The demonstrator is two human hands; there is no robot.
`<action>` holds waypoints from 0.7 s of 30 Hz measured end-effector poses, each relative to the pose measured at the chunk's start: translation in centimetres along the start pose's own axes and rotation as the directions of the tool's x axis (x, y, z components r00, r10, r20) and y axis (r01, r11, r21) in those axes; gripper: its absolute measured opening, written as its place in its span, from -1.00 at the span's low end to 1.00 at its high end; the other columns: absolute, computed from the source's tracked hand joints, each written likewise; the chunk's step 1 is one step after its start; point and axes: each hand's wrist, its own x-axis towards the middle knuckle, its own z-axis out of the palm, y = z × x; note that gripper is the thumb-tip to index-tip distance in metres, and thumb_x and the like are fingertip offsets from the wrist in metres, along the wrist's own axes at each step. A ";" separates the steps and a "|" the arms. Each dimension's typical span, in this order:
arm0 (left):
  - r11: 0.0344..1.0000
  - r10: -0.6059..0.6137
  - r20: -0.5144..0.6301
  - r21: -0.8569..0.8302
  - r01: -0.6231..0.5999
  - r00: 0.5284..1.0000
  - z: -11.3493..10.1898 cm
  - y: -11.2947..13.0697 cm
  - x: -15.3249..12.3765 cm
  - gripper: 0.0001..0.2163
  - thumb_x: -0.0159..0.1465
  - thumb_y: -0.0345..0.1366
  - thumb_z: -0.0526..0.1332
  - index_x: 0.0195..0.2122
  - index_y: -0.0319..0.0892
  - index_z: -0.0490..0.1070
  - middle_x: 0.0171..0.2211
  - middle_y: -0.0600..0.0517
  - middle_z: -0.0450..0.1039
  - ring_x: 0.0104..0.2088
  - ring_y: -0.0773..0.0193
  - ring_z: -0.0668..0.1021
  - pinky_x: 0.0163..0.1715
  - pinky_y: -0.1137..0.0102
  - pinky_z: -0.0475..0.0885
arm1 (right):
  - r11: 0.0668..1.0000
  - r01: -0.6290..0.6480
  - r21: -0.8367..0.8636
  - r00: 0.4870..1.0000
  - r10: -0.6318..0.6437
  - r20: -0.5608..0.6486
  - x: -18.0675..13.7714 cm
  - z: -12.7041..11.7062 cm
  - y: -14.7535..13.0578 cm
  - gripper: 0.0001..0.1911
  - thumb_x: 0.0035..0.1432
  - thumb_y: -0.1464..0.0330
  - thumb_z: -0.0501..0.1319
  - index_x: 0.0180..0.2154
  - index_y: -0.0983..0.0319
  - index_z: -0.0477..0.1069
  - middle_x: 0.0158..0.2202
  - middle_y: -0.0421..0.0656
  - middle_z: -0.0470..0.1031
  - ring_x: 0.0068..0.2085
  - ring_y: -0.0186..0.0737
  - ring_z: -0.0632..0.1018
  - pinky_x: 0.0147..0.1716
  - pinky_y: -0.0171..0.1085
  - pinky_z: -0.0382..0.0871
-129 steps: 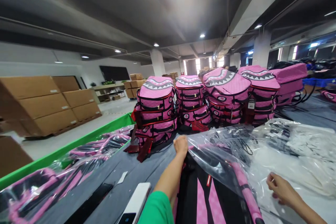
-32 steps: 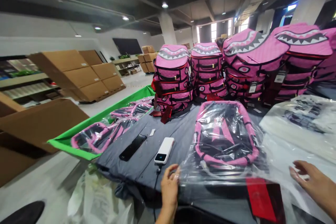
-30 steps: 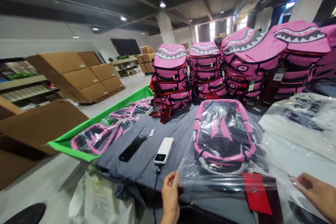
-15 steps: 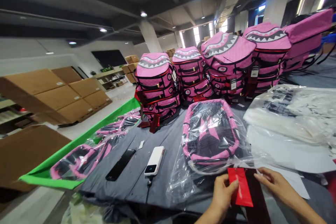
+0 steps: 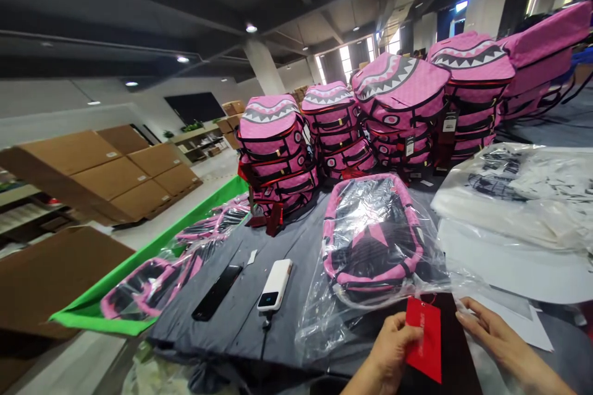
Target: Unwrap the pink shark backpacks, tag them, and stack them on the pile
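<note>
A pink and black backpack (image 5: 370, 241) lies flat inside a clear plastic bag (image 5: 324, 321) on the grey-covered table (image 5: 287, 241). At the bag's near end a red hang tag (image 5: 424, 339) sticks out. My left hand (image 5: 391, 345) pinches the tag's left edge, fingers closed on it. My right hand (image 5: 491, 336) rests to the tag's right on the plastic, fingers together and slightly curled, touching the bag's open edge.
Stacks of pink shark-mouth backpacks (image 5: 343, 129) line the far table. A white power bank (image 5: 275, 284) and a black phone (image 5: 217, 291) lie left of the bag. A green bin (image 5: 152, 253) holds bagged backpacks. White folded bags (image 5: 514, 197) sit right; cardboard boxes (image 5: 106, 176) stand left.
The backpack went fully into the plastic bag. Both hands left the bag's wide mouth edges and came together at the red tag, the left hand now pinching it.
</note>
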 end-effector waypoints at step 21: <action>0.995 0.028 0.103 0.093 -0.038 0.994 1.1 -3.0 1.0 -0.31 -0.10 0.22 0.48 -0.18 -0.18 0.27 -0.38 0.10 0.36 -0.40 0.33 0.48 -0.35 0.40 0.44 | 0.871 0.316 -0.377 0.923 -0.373 -0.090 -3.0 1.4 -0.8 -0.51 0.14 -0.12 0.13 -0.17 0.10 0.49 -0.53 -0.20 0.55 -0.61 -0.18 0.49 -0.52 -0.29 0.44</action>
